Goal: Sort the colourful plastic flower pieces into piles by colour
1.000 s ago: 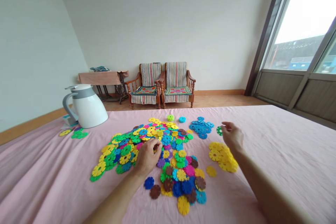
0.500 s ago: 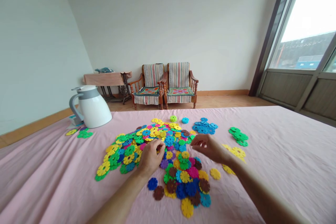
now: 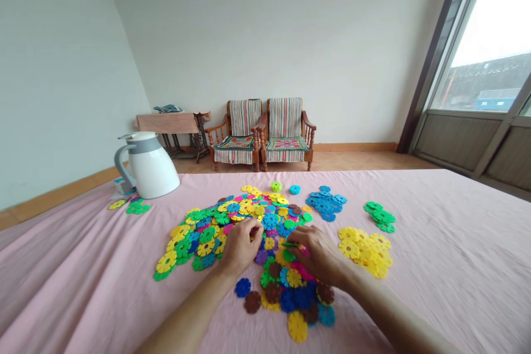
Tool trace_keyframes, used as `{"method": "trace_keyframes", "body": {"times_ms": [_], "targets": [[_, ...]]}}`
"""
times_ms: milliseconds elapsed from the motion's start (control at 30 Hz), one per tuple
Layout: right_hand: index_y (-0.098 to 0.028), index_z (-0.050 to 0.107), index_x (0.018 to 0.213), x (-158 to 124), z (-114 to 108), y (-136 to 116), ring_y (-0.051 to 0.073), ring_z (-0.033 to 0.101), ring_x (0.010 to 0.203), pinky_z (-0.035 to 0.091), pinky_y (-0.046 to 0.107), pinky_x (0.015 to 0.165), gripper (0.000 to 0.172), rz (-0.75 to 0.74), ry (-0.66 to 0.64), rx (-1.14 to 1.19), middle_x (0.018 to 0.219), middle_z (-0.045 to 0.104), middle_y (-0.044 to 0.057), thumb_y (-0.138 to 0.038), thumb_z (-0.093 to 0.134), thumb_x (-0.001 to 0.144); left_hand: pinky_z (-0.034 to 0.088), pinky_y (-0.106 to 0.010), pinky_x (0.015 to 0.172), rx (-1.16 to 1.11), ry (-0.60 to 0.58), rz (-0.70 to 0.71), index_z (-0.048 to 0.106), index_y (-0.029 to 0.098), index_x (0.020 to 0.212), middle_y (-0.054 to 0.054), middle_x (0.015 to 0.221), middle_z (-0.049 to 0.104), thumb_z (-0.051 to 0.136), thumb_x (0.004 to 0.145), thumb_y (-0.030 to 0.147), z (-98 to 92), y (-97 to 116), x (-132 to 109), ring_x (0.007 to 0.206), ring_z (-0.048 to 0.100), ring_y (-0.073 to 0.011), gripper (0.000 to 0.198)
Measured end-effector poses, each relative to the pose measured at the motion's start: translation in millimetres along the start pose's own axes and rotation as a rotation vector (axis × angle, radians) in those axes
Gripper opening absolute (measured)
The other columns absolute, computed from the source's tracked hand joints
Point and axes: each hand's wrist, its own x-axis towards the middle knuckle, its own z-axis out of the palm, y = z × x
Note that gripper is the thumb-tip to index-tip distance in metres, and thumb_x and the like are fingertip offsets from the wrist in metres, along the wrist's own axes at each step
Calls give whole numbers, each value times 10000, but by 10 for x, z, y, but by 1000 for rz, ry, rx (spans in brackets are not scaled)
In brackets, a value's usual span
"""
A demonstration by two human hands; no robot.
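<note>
Head view: the left hand (image 3: 241, 247), curled beside the mixed pile of notched flower discs (image 3: 206, 233), could scatter some by brushing them; whether it grips any, I cannot tell; the right hand (image 3: 318, 253) seemingly pinches a green disc (image 3: 291, 244), which might drop if its thin edge slips; it lies between thumb and fingertips.

Left hand (image 3: 241, 246) bare; right hand (image 3: 317, 250) bare; forearms (image 3: 193, 310) bare, slender.
</note>
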Motion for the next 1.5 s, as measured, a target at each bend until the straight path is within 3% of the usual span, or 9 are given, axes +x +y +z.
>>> {"method": "trace_keyframes", "body": {"times_ms": [167,333,467,600,800,967,1067,1233,1500], "targets": [[-219,648,714,73,26,125,150,597,743,448,251,688,154,152,231,120,786,656,10,-222,523,804,416,-237,617,0,-1,-7,595,184,707,-18,693,611,474,841,196,3,-7,-2,664,571,-148,181],[-182,665,764,10,-217,716,180,575,615,410,280,576,258,561,435,-15,644,630,37,-303,442,811,421,-239,623,-5,1,-1,598,183,715,-21,700,619,477,839,193,5,-12,-2,669,578,-149,174],[-156,669,960,-210,-477,1172,278,600,732,405,380,634,322,894,553,-168,801,671,133,-310,442,790,430,-241,628,5,1,2,590,182,716,-21,699,614,469,843,190,9,-21,-3,670,576,-149,176],[-136,602,1133,-326,-568,1307,382,525,1011,359,520,771,422,1046,645,-298,1094,590,223,-328,433,797,454,-255,641,18,4,13,590,185,728,-25,712,611,457,849,183,5,-10,-3,682,581,-153,180],[-200,612,1072,-163,-358,1120,287,533,1010,356,423,829,323,785,579,-287,1062,617,114,-293,426,824,430,-396,935,119,124,129,617,201,1040,-78,1047,634,504,813,132,19,78,23,1037,546,-225,262],[-200,633,976,-43,-139,901,226,575,913,376,350,813,248,532,475,-200,961,646,75,-219,430,834,287,-527,1051,227,-45,148,527,232,1264,-86,1324,534,564,816,199,104,99,31,1251,413,-276,451],[-191,638,962,-9,-38,736,207,579,893,395,326,794,245,412,409,-154,941,647,68,-192,422,847,295,-530,1035,217,-137,147,587,260,1202,-64,1293,571,551,839,198,120,103,26,1236,437,-267,370],[-220,673,870,33,114,431,177,585,828,412,288,748,195,260,243,-98,846,647,32,-211,481,843,364,-472,966,128,-131,199,664,272,1058,-35,1108,674,583,816,153,83,156,-2,1080,543,-237,282],[-207,651,984,155,232,204,280,502,1029,354,388,834,337,340,160,-149,1042,598,103,-479,538,820,379,-403,938,49,-181,226,621,232,889,-19,960,667,593,734,103,30,240,-66,966,568,-217,204]]}}
